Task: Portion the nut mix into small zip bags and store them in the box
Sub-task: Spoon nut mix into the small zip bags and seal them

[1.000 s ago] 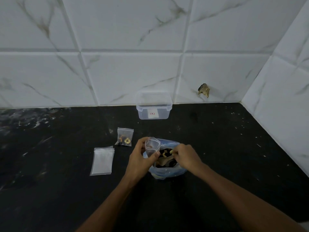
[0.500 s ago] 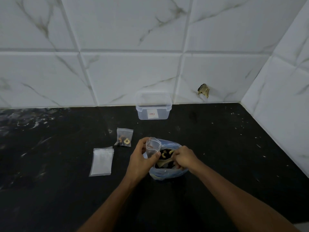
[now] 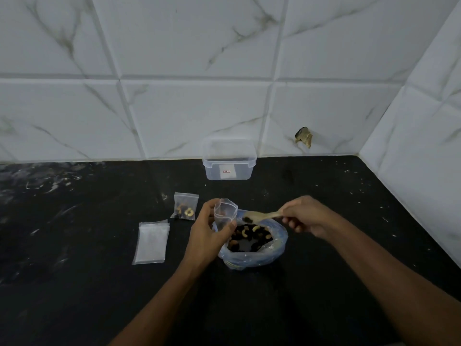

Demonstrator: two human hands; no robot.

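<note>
The counter (image 3: 74, 283) is black with pale flecks, and the wall tiles (image 3: 189, 116) are white with grey-brown veins. The box (image 3: 229, 163) is clear with a white-and-red label; the big bag (image 3: 259, 257) is bluish, holding dark and pale-yellow nuts (image 3: 249, 237).

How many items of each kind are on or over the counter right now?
Filled small zip bag: 1
Open small zip bag in left hand: 1
Stack of empty zip bags: 1
Large nut mix bag: 1
Spoon in right hand: 1
Clear box: 1
Total: 6
</note>
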